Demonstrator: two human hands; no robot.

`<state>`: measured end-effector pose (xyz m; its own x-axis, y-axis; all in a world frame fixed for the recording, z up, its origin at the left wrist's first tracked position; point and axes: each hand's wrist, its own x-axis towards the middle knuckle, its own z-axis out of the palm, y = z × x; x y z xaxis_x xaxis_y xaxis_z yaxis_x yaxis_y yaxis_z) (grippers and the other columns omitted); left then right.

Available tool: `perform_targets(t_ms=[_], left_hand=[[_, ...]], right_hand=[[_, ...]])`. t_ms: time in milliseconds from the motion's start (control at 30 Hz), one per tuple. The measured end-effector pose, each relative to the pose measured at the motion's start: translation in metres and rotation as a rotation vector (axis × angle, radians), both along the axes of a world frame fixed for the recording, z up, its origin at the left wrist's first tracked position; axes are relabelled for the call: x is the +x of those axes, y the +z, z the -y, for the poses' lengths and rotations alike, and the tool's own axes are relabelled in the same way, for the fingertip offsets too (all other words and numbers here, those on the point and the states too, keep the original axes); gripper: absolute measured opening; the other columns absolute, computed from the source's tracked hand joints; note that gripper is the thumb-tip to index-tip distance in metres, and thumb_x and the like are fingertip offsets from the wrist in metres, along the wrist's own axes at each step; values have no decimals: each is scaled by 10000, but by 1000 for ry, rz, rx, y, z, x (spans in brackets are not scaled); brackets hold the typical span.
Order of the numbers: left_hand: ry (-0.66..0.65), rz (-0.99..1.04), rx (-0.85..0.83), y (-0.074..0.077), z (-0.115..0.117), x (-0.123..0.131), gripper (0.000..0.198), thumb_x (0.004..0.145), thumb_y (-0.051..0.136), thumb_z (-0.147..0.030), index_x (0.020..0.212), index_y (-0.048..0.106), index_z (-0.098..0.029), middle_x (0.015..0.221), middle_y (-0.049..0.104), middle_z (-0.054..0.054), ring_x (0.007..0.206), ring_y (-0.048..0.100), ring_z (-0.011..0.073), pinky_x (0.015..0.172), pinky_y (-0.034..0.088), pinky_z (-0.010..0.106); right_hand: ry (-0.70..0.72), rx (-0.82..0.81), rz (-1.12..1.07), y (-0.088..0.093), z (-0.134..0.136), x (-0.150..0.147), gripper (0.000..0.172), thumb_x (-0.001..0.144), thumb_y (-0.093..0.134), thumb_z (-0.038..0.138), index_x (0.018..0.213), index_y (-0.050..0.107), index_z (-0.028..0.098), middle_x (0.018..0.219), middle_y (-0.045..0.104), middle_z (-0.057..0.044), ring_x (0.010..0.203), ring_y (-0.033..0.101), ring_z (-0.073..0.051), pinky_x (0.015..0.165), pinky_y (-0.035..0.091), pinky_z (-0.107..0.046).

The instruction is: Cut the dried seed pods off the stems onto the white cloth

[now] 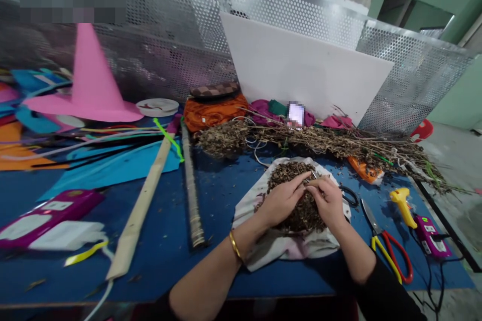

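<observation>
A mound of dry brown leaves (291,173) lies on a crumpled whitish cloth (259,251). Over the mound, my left hand (284,200) and my right hand (327,199) meet, fingers closed and pinched together at the tips. What they pinch is too small to make out. A thin metal tip (314,175) shows just beyond the fingertips. Beside my right hand, a black loop handle (350,196) sticks out; whether it joins that metal tip is hidden. To the right lie scissors (384,246) with red and yellow handles.
Dry leafy stems (339,140) are heaped along the back of the blue table (161,276). A yellow glue gun (403,205) and purple power strip (431,238) are at right. Leftward lie a bark-covered stick (193,195), a pale wooden strip (141,210) and a pink pointed hat (92,80).
</observation>
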<state>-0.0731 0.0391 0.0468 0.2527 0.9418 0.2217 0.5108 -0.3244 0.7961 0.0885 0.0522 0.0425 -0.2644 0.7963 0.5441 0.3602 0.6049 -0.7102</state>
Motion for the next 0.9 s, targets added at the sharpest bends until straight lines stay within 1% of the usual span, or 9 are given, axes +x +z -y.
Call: perform_targets(t_ms=[100, 167, 333, 500, 600, 667, 733, 800, 900], left_hand=[[-8, 72, -29, 2, -2, -1, 465, 903, 367, -325, 1326, 441, -146, 766, 667, 20, 730, 615, 166, 744, 465, 282], [-15, 79, -28, 5, -2, -2, 452, 895, 384, -311, 1310, 446, -143, 703, 644, -2, 696, 604, 158, 724, 460, 274], [38, -111, 81, 6, 0, -1, 288, 884, 419, -335, 1023, 638, -212, 986, 694, 38, 921, 617, 192, 820, 447, 291], [130, -290, 158, -2, -2, 0, 318, 909, 369, -334, 957, 664, -225, 988, 703, 28, 925, 628, 189, 815, 450, 285], [171, -338, 166, -5, -4, 0, 327, 915, 358, -341, 930, 663, -224, 982, 703, 23, 921, 631, 192, 811, 450, 289], [190, -354, 159, -5, -4, 0, 324, 916, 361, -337, 920, 664, -223, 980, 704, 18, 918, 633, 193, 806, 448, 289], [199, -363, 157, -5, -4, 0, 313, 914, 369, -326, 921, 665, -224, 994, 703, 13, 922, 633, 190, 801, 446, 284], [202, -370, 159, -4, -3, 0, 305, 913, 374, -320, 934, 664, -227, 1007, 702, 10, 921, 634, 188, 792, 445, 280], [187, -383, 155, -3, -1, 1, 309, 916, 368, -325, 958, 658, -226, 1015, 700, 10, 922, 636, 193, 790, 445, 286]], right_hand=[[2, -35, -9, 1, 0, 0, 107, 836, 556, 269, 847, 649, 218, 764, 596, -3, 706, 548, -139, 662, 431, -246], [-4, -52, -18, -1, 0, 1, 103, 826, 551, 241, 832, 650, 213, 745, 596, 3, 687, 545, -134, 651, 425, -241], [-80, -64, -18, -7, -4, 3, 121, 823, 545, 241, 777, 649, 199, 716, 594, 3, 686, 542, -134, 655, 416, -240], [-76, -58, 77, -9, -5, 0, 137, 847, 536, 261, 840, 659, 202, 786, 635, -14, 743, 578, -140, 707, 434, -230], [-168, 27, 256, 1, -4, 8, 182, 885, 489, 287, 951, 641, 213, 904, 644, -37, 837, 590, -147, 757, 429, -224], [-306, 59, 456, 16, -8, 29, 230, 917, 432, 307, 1003, 627, 222, 963, 643, -48, 868, 593, -147, 777, 421, -225], [-479, 4, 774, 35, -21, 65, 282, 938, 379, 325, 1033, 628, 233, 1012, 643, -63, 893, 598, -160, 792, 415, -247], [-660, -209, 1159, 53, -43, 112, 311, 944, 349, 296, 1072, 627, 243, 1065, 637, -85, 969, 593, -187, 809, 414, -278], [-730, -409, 1309, 67, -80, 182, 242, 894, 463, 236, 908, 677, 124, 952, 653, -170, 922, 620, -248, 761, 449, -326]])
